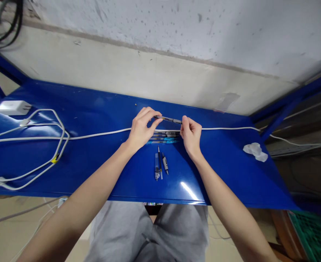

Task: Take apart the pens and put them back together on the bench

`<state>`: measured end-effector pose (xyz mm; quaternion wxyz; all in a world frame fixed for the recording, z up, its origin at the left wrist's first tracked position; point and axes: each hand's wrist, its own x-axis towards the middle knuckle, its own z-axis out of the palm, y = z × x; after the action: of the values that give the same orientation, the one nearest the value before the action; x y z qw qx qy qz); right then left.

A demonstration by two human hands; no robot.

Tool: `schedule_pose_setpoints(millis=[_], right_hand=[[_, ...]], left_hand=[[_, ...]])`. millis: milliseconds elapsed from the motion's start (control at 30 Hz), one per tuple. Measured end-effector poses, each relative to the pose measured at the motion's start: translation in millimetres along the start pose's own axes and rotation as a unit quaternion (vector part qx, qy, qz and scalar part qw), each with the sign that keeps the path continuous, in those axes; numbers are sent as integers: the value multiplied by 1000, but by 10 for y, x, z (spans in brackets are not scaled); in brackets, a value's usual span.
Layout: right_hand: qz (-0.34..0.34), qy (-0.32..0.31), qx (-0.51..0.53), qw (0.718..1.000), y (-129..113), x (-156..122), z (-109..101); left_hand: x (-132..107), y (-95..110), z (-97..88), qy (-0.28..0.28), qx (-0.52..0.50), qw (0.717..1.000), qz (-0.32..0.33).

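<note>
A slim pen with a clear barrel and a dark grip spans the gap between my hands, just above the blue shelf. My left hand pinches its left end between thumb and fingers. The right end sits in the closed fingers of my right hand. Below it lies a row of several pens, some grey, some light blue, partly hidden by my hands. Nearer to me are loose pen parts: a clear barrel, a thin ink refill and a grey grip section with a metal tip.
The blue metal shelf backs onto a wall. A white cable runs across it behind the pens, with a coil and a white power adapter at left. Crumpled white tissue lies at right. Blue frame bars flank both ends.
</note>
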<state>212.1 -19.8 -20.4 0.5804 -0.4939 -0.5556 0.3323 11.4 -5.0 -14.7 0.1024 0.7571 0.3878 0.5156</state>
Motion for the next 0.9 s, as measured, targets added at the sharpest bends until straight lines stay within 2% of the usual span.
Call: schedule_pose_setpoints(millis=[333,500,667,900], right_hand=[[-16,1,-11,1000,5,-16,15],[-28,13,0,1000,17,3,10],[-53,2,14,999,-3,15,-7],[-41,-5,54,998,-1,24,0]], left_hand=[[-3,59,-13,-20,-1,1000,-13],[-7,49,-14,-23,38,999,-21],[-9,5,-1,-59,39,997,-28],[-3,-8,0,-75,42,996,-34]])
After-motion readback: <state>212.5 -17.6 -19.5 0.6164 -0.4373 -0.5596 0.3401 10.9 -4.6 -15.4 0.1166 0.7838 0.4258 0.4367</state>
